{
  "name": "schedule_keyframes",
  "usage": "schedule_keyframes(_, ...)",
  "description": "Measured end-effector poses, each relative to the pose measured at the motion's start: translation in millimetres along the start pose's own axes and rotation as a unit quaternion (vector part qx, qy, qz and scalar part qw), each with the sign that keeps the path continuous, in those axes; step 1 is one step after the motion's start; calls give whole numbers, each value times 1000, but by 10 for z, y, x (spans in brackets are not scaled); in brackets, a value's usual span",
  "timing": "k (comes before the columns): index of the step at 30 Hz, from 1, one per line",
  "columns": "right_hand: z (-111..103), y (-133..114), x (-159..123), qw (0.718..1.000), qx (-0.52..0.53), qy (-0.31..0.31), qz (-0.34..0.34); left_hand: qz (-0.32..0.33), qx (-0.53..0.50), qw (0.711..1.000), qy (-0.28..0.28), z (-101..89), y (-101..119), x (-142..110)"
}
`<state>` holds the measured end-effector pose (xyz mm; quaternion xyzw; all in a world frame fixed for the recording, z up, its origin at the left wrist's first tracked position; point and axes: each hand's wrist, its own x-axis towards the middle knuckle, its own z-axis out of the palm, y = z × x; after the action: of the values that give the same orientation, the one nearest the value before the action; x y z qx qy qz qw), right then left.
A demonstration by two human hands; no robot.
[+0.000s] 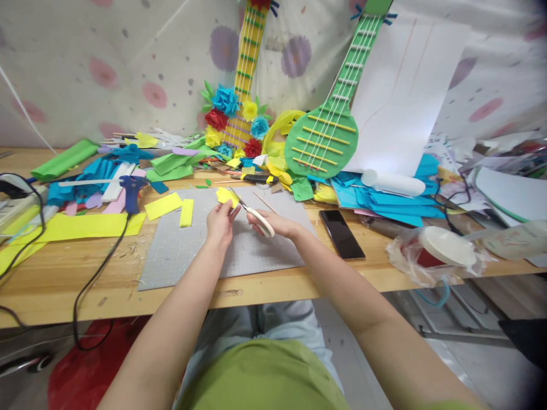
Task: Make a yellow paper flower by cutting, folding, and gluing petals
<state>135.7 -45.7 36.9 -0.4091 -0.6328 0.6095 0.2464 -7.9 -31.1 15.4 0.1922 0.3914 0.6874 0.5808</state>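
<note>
My left hand [220,223] pinches a small piece of yellow crepe paper [227,196] with a notched edge, held above the grey cutting mat [179,250]. In my right hand [273,221] is a pair of scissors [261,221] with white handles. Their blades point up and left, close beside the yellow paper; whether they touch it I cannot tell. Two yellow paper pieces lie left of my hands: a larger strip [163,205] and a smaller one [186,212]. A thin stick [265,203] rests on the mat behind the scissors.
A dark phone [342,234] lies right of the mat. At left is a blue glue gun [133,192] with its cord over the table edge. Behind stand a green paper instrument [322,142] and a yellow flowered one [245,74], among paper scraps. A lidded cup [447,248] stands right.
</note>
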Motion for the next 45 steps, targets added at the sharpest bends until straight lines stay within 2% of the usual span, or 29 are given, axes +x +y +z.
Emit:
schedule_keyframes(10,-15,-6,-4,999,-31,3,8,2,9,1000,-6,-38,61,-6)
schedule_keyframes(16,-36,-15,-38,1000,-20,4,15,6,22,999,-31,-115,67,19)
schedule_keyframes(26,-85,22,-43,999,-34,-23,13,-9,46,998,-50,-158,141,6)
schedule_keyframes(35,-173,62,-66,998,-47,-37,24,-32,85,992,-90,-232,176,57)
schedule_keyframes(45,-144,153,-69,996,-64,-60,17,-49,100,990,-87,-263,168,48)
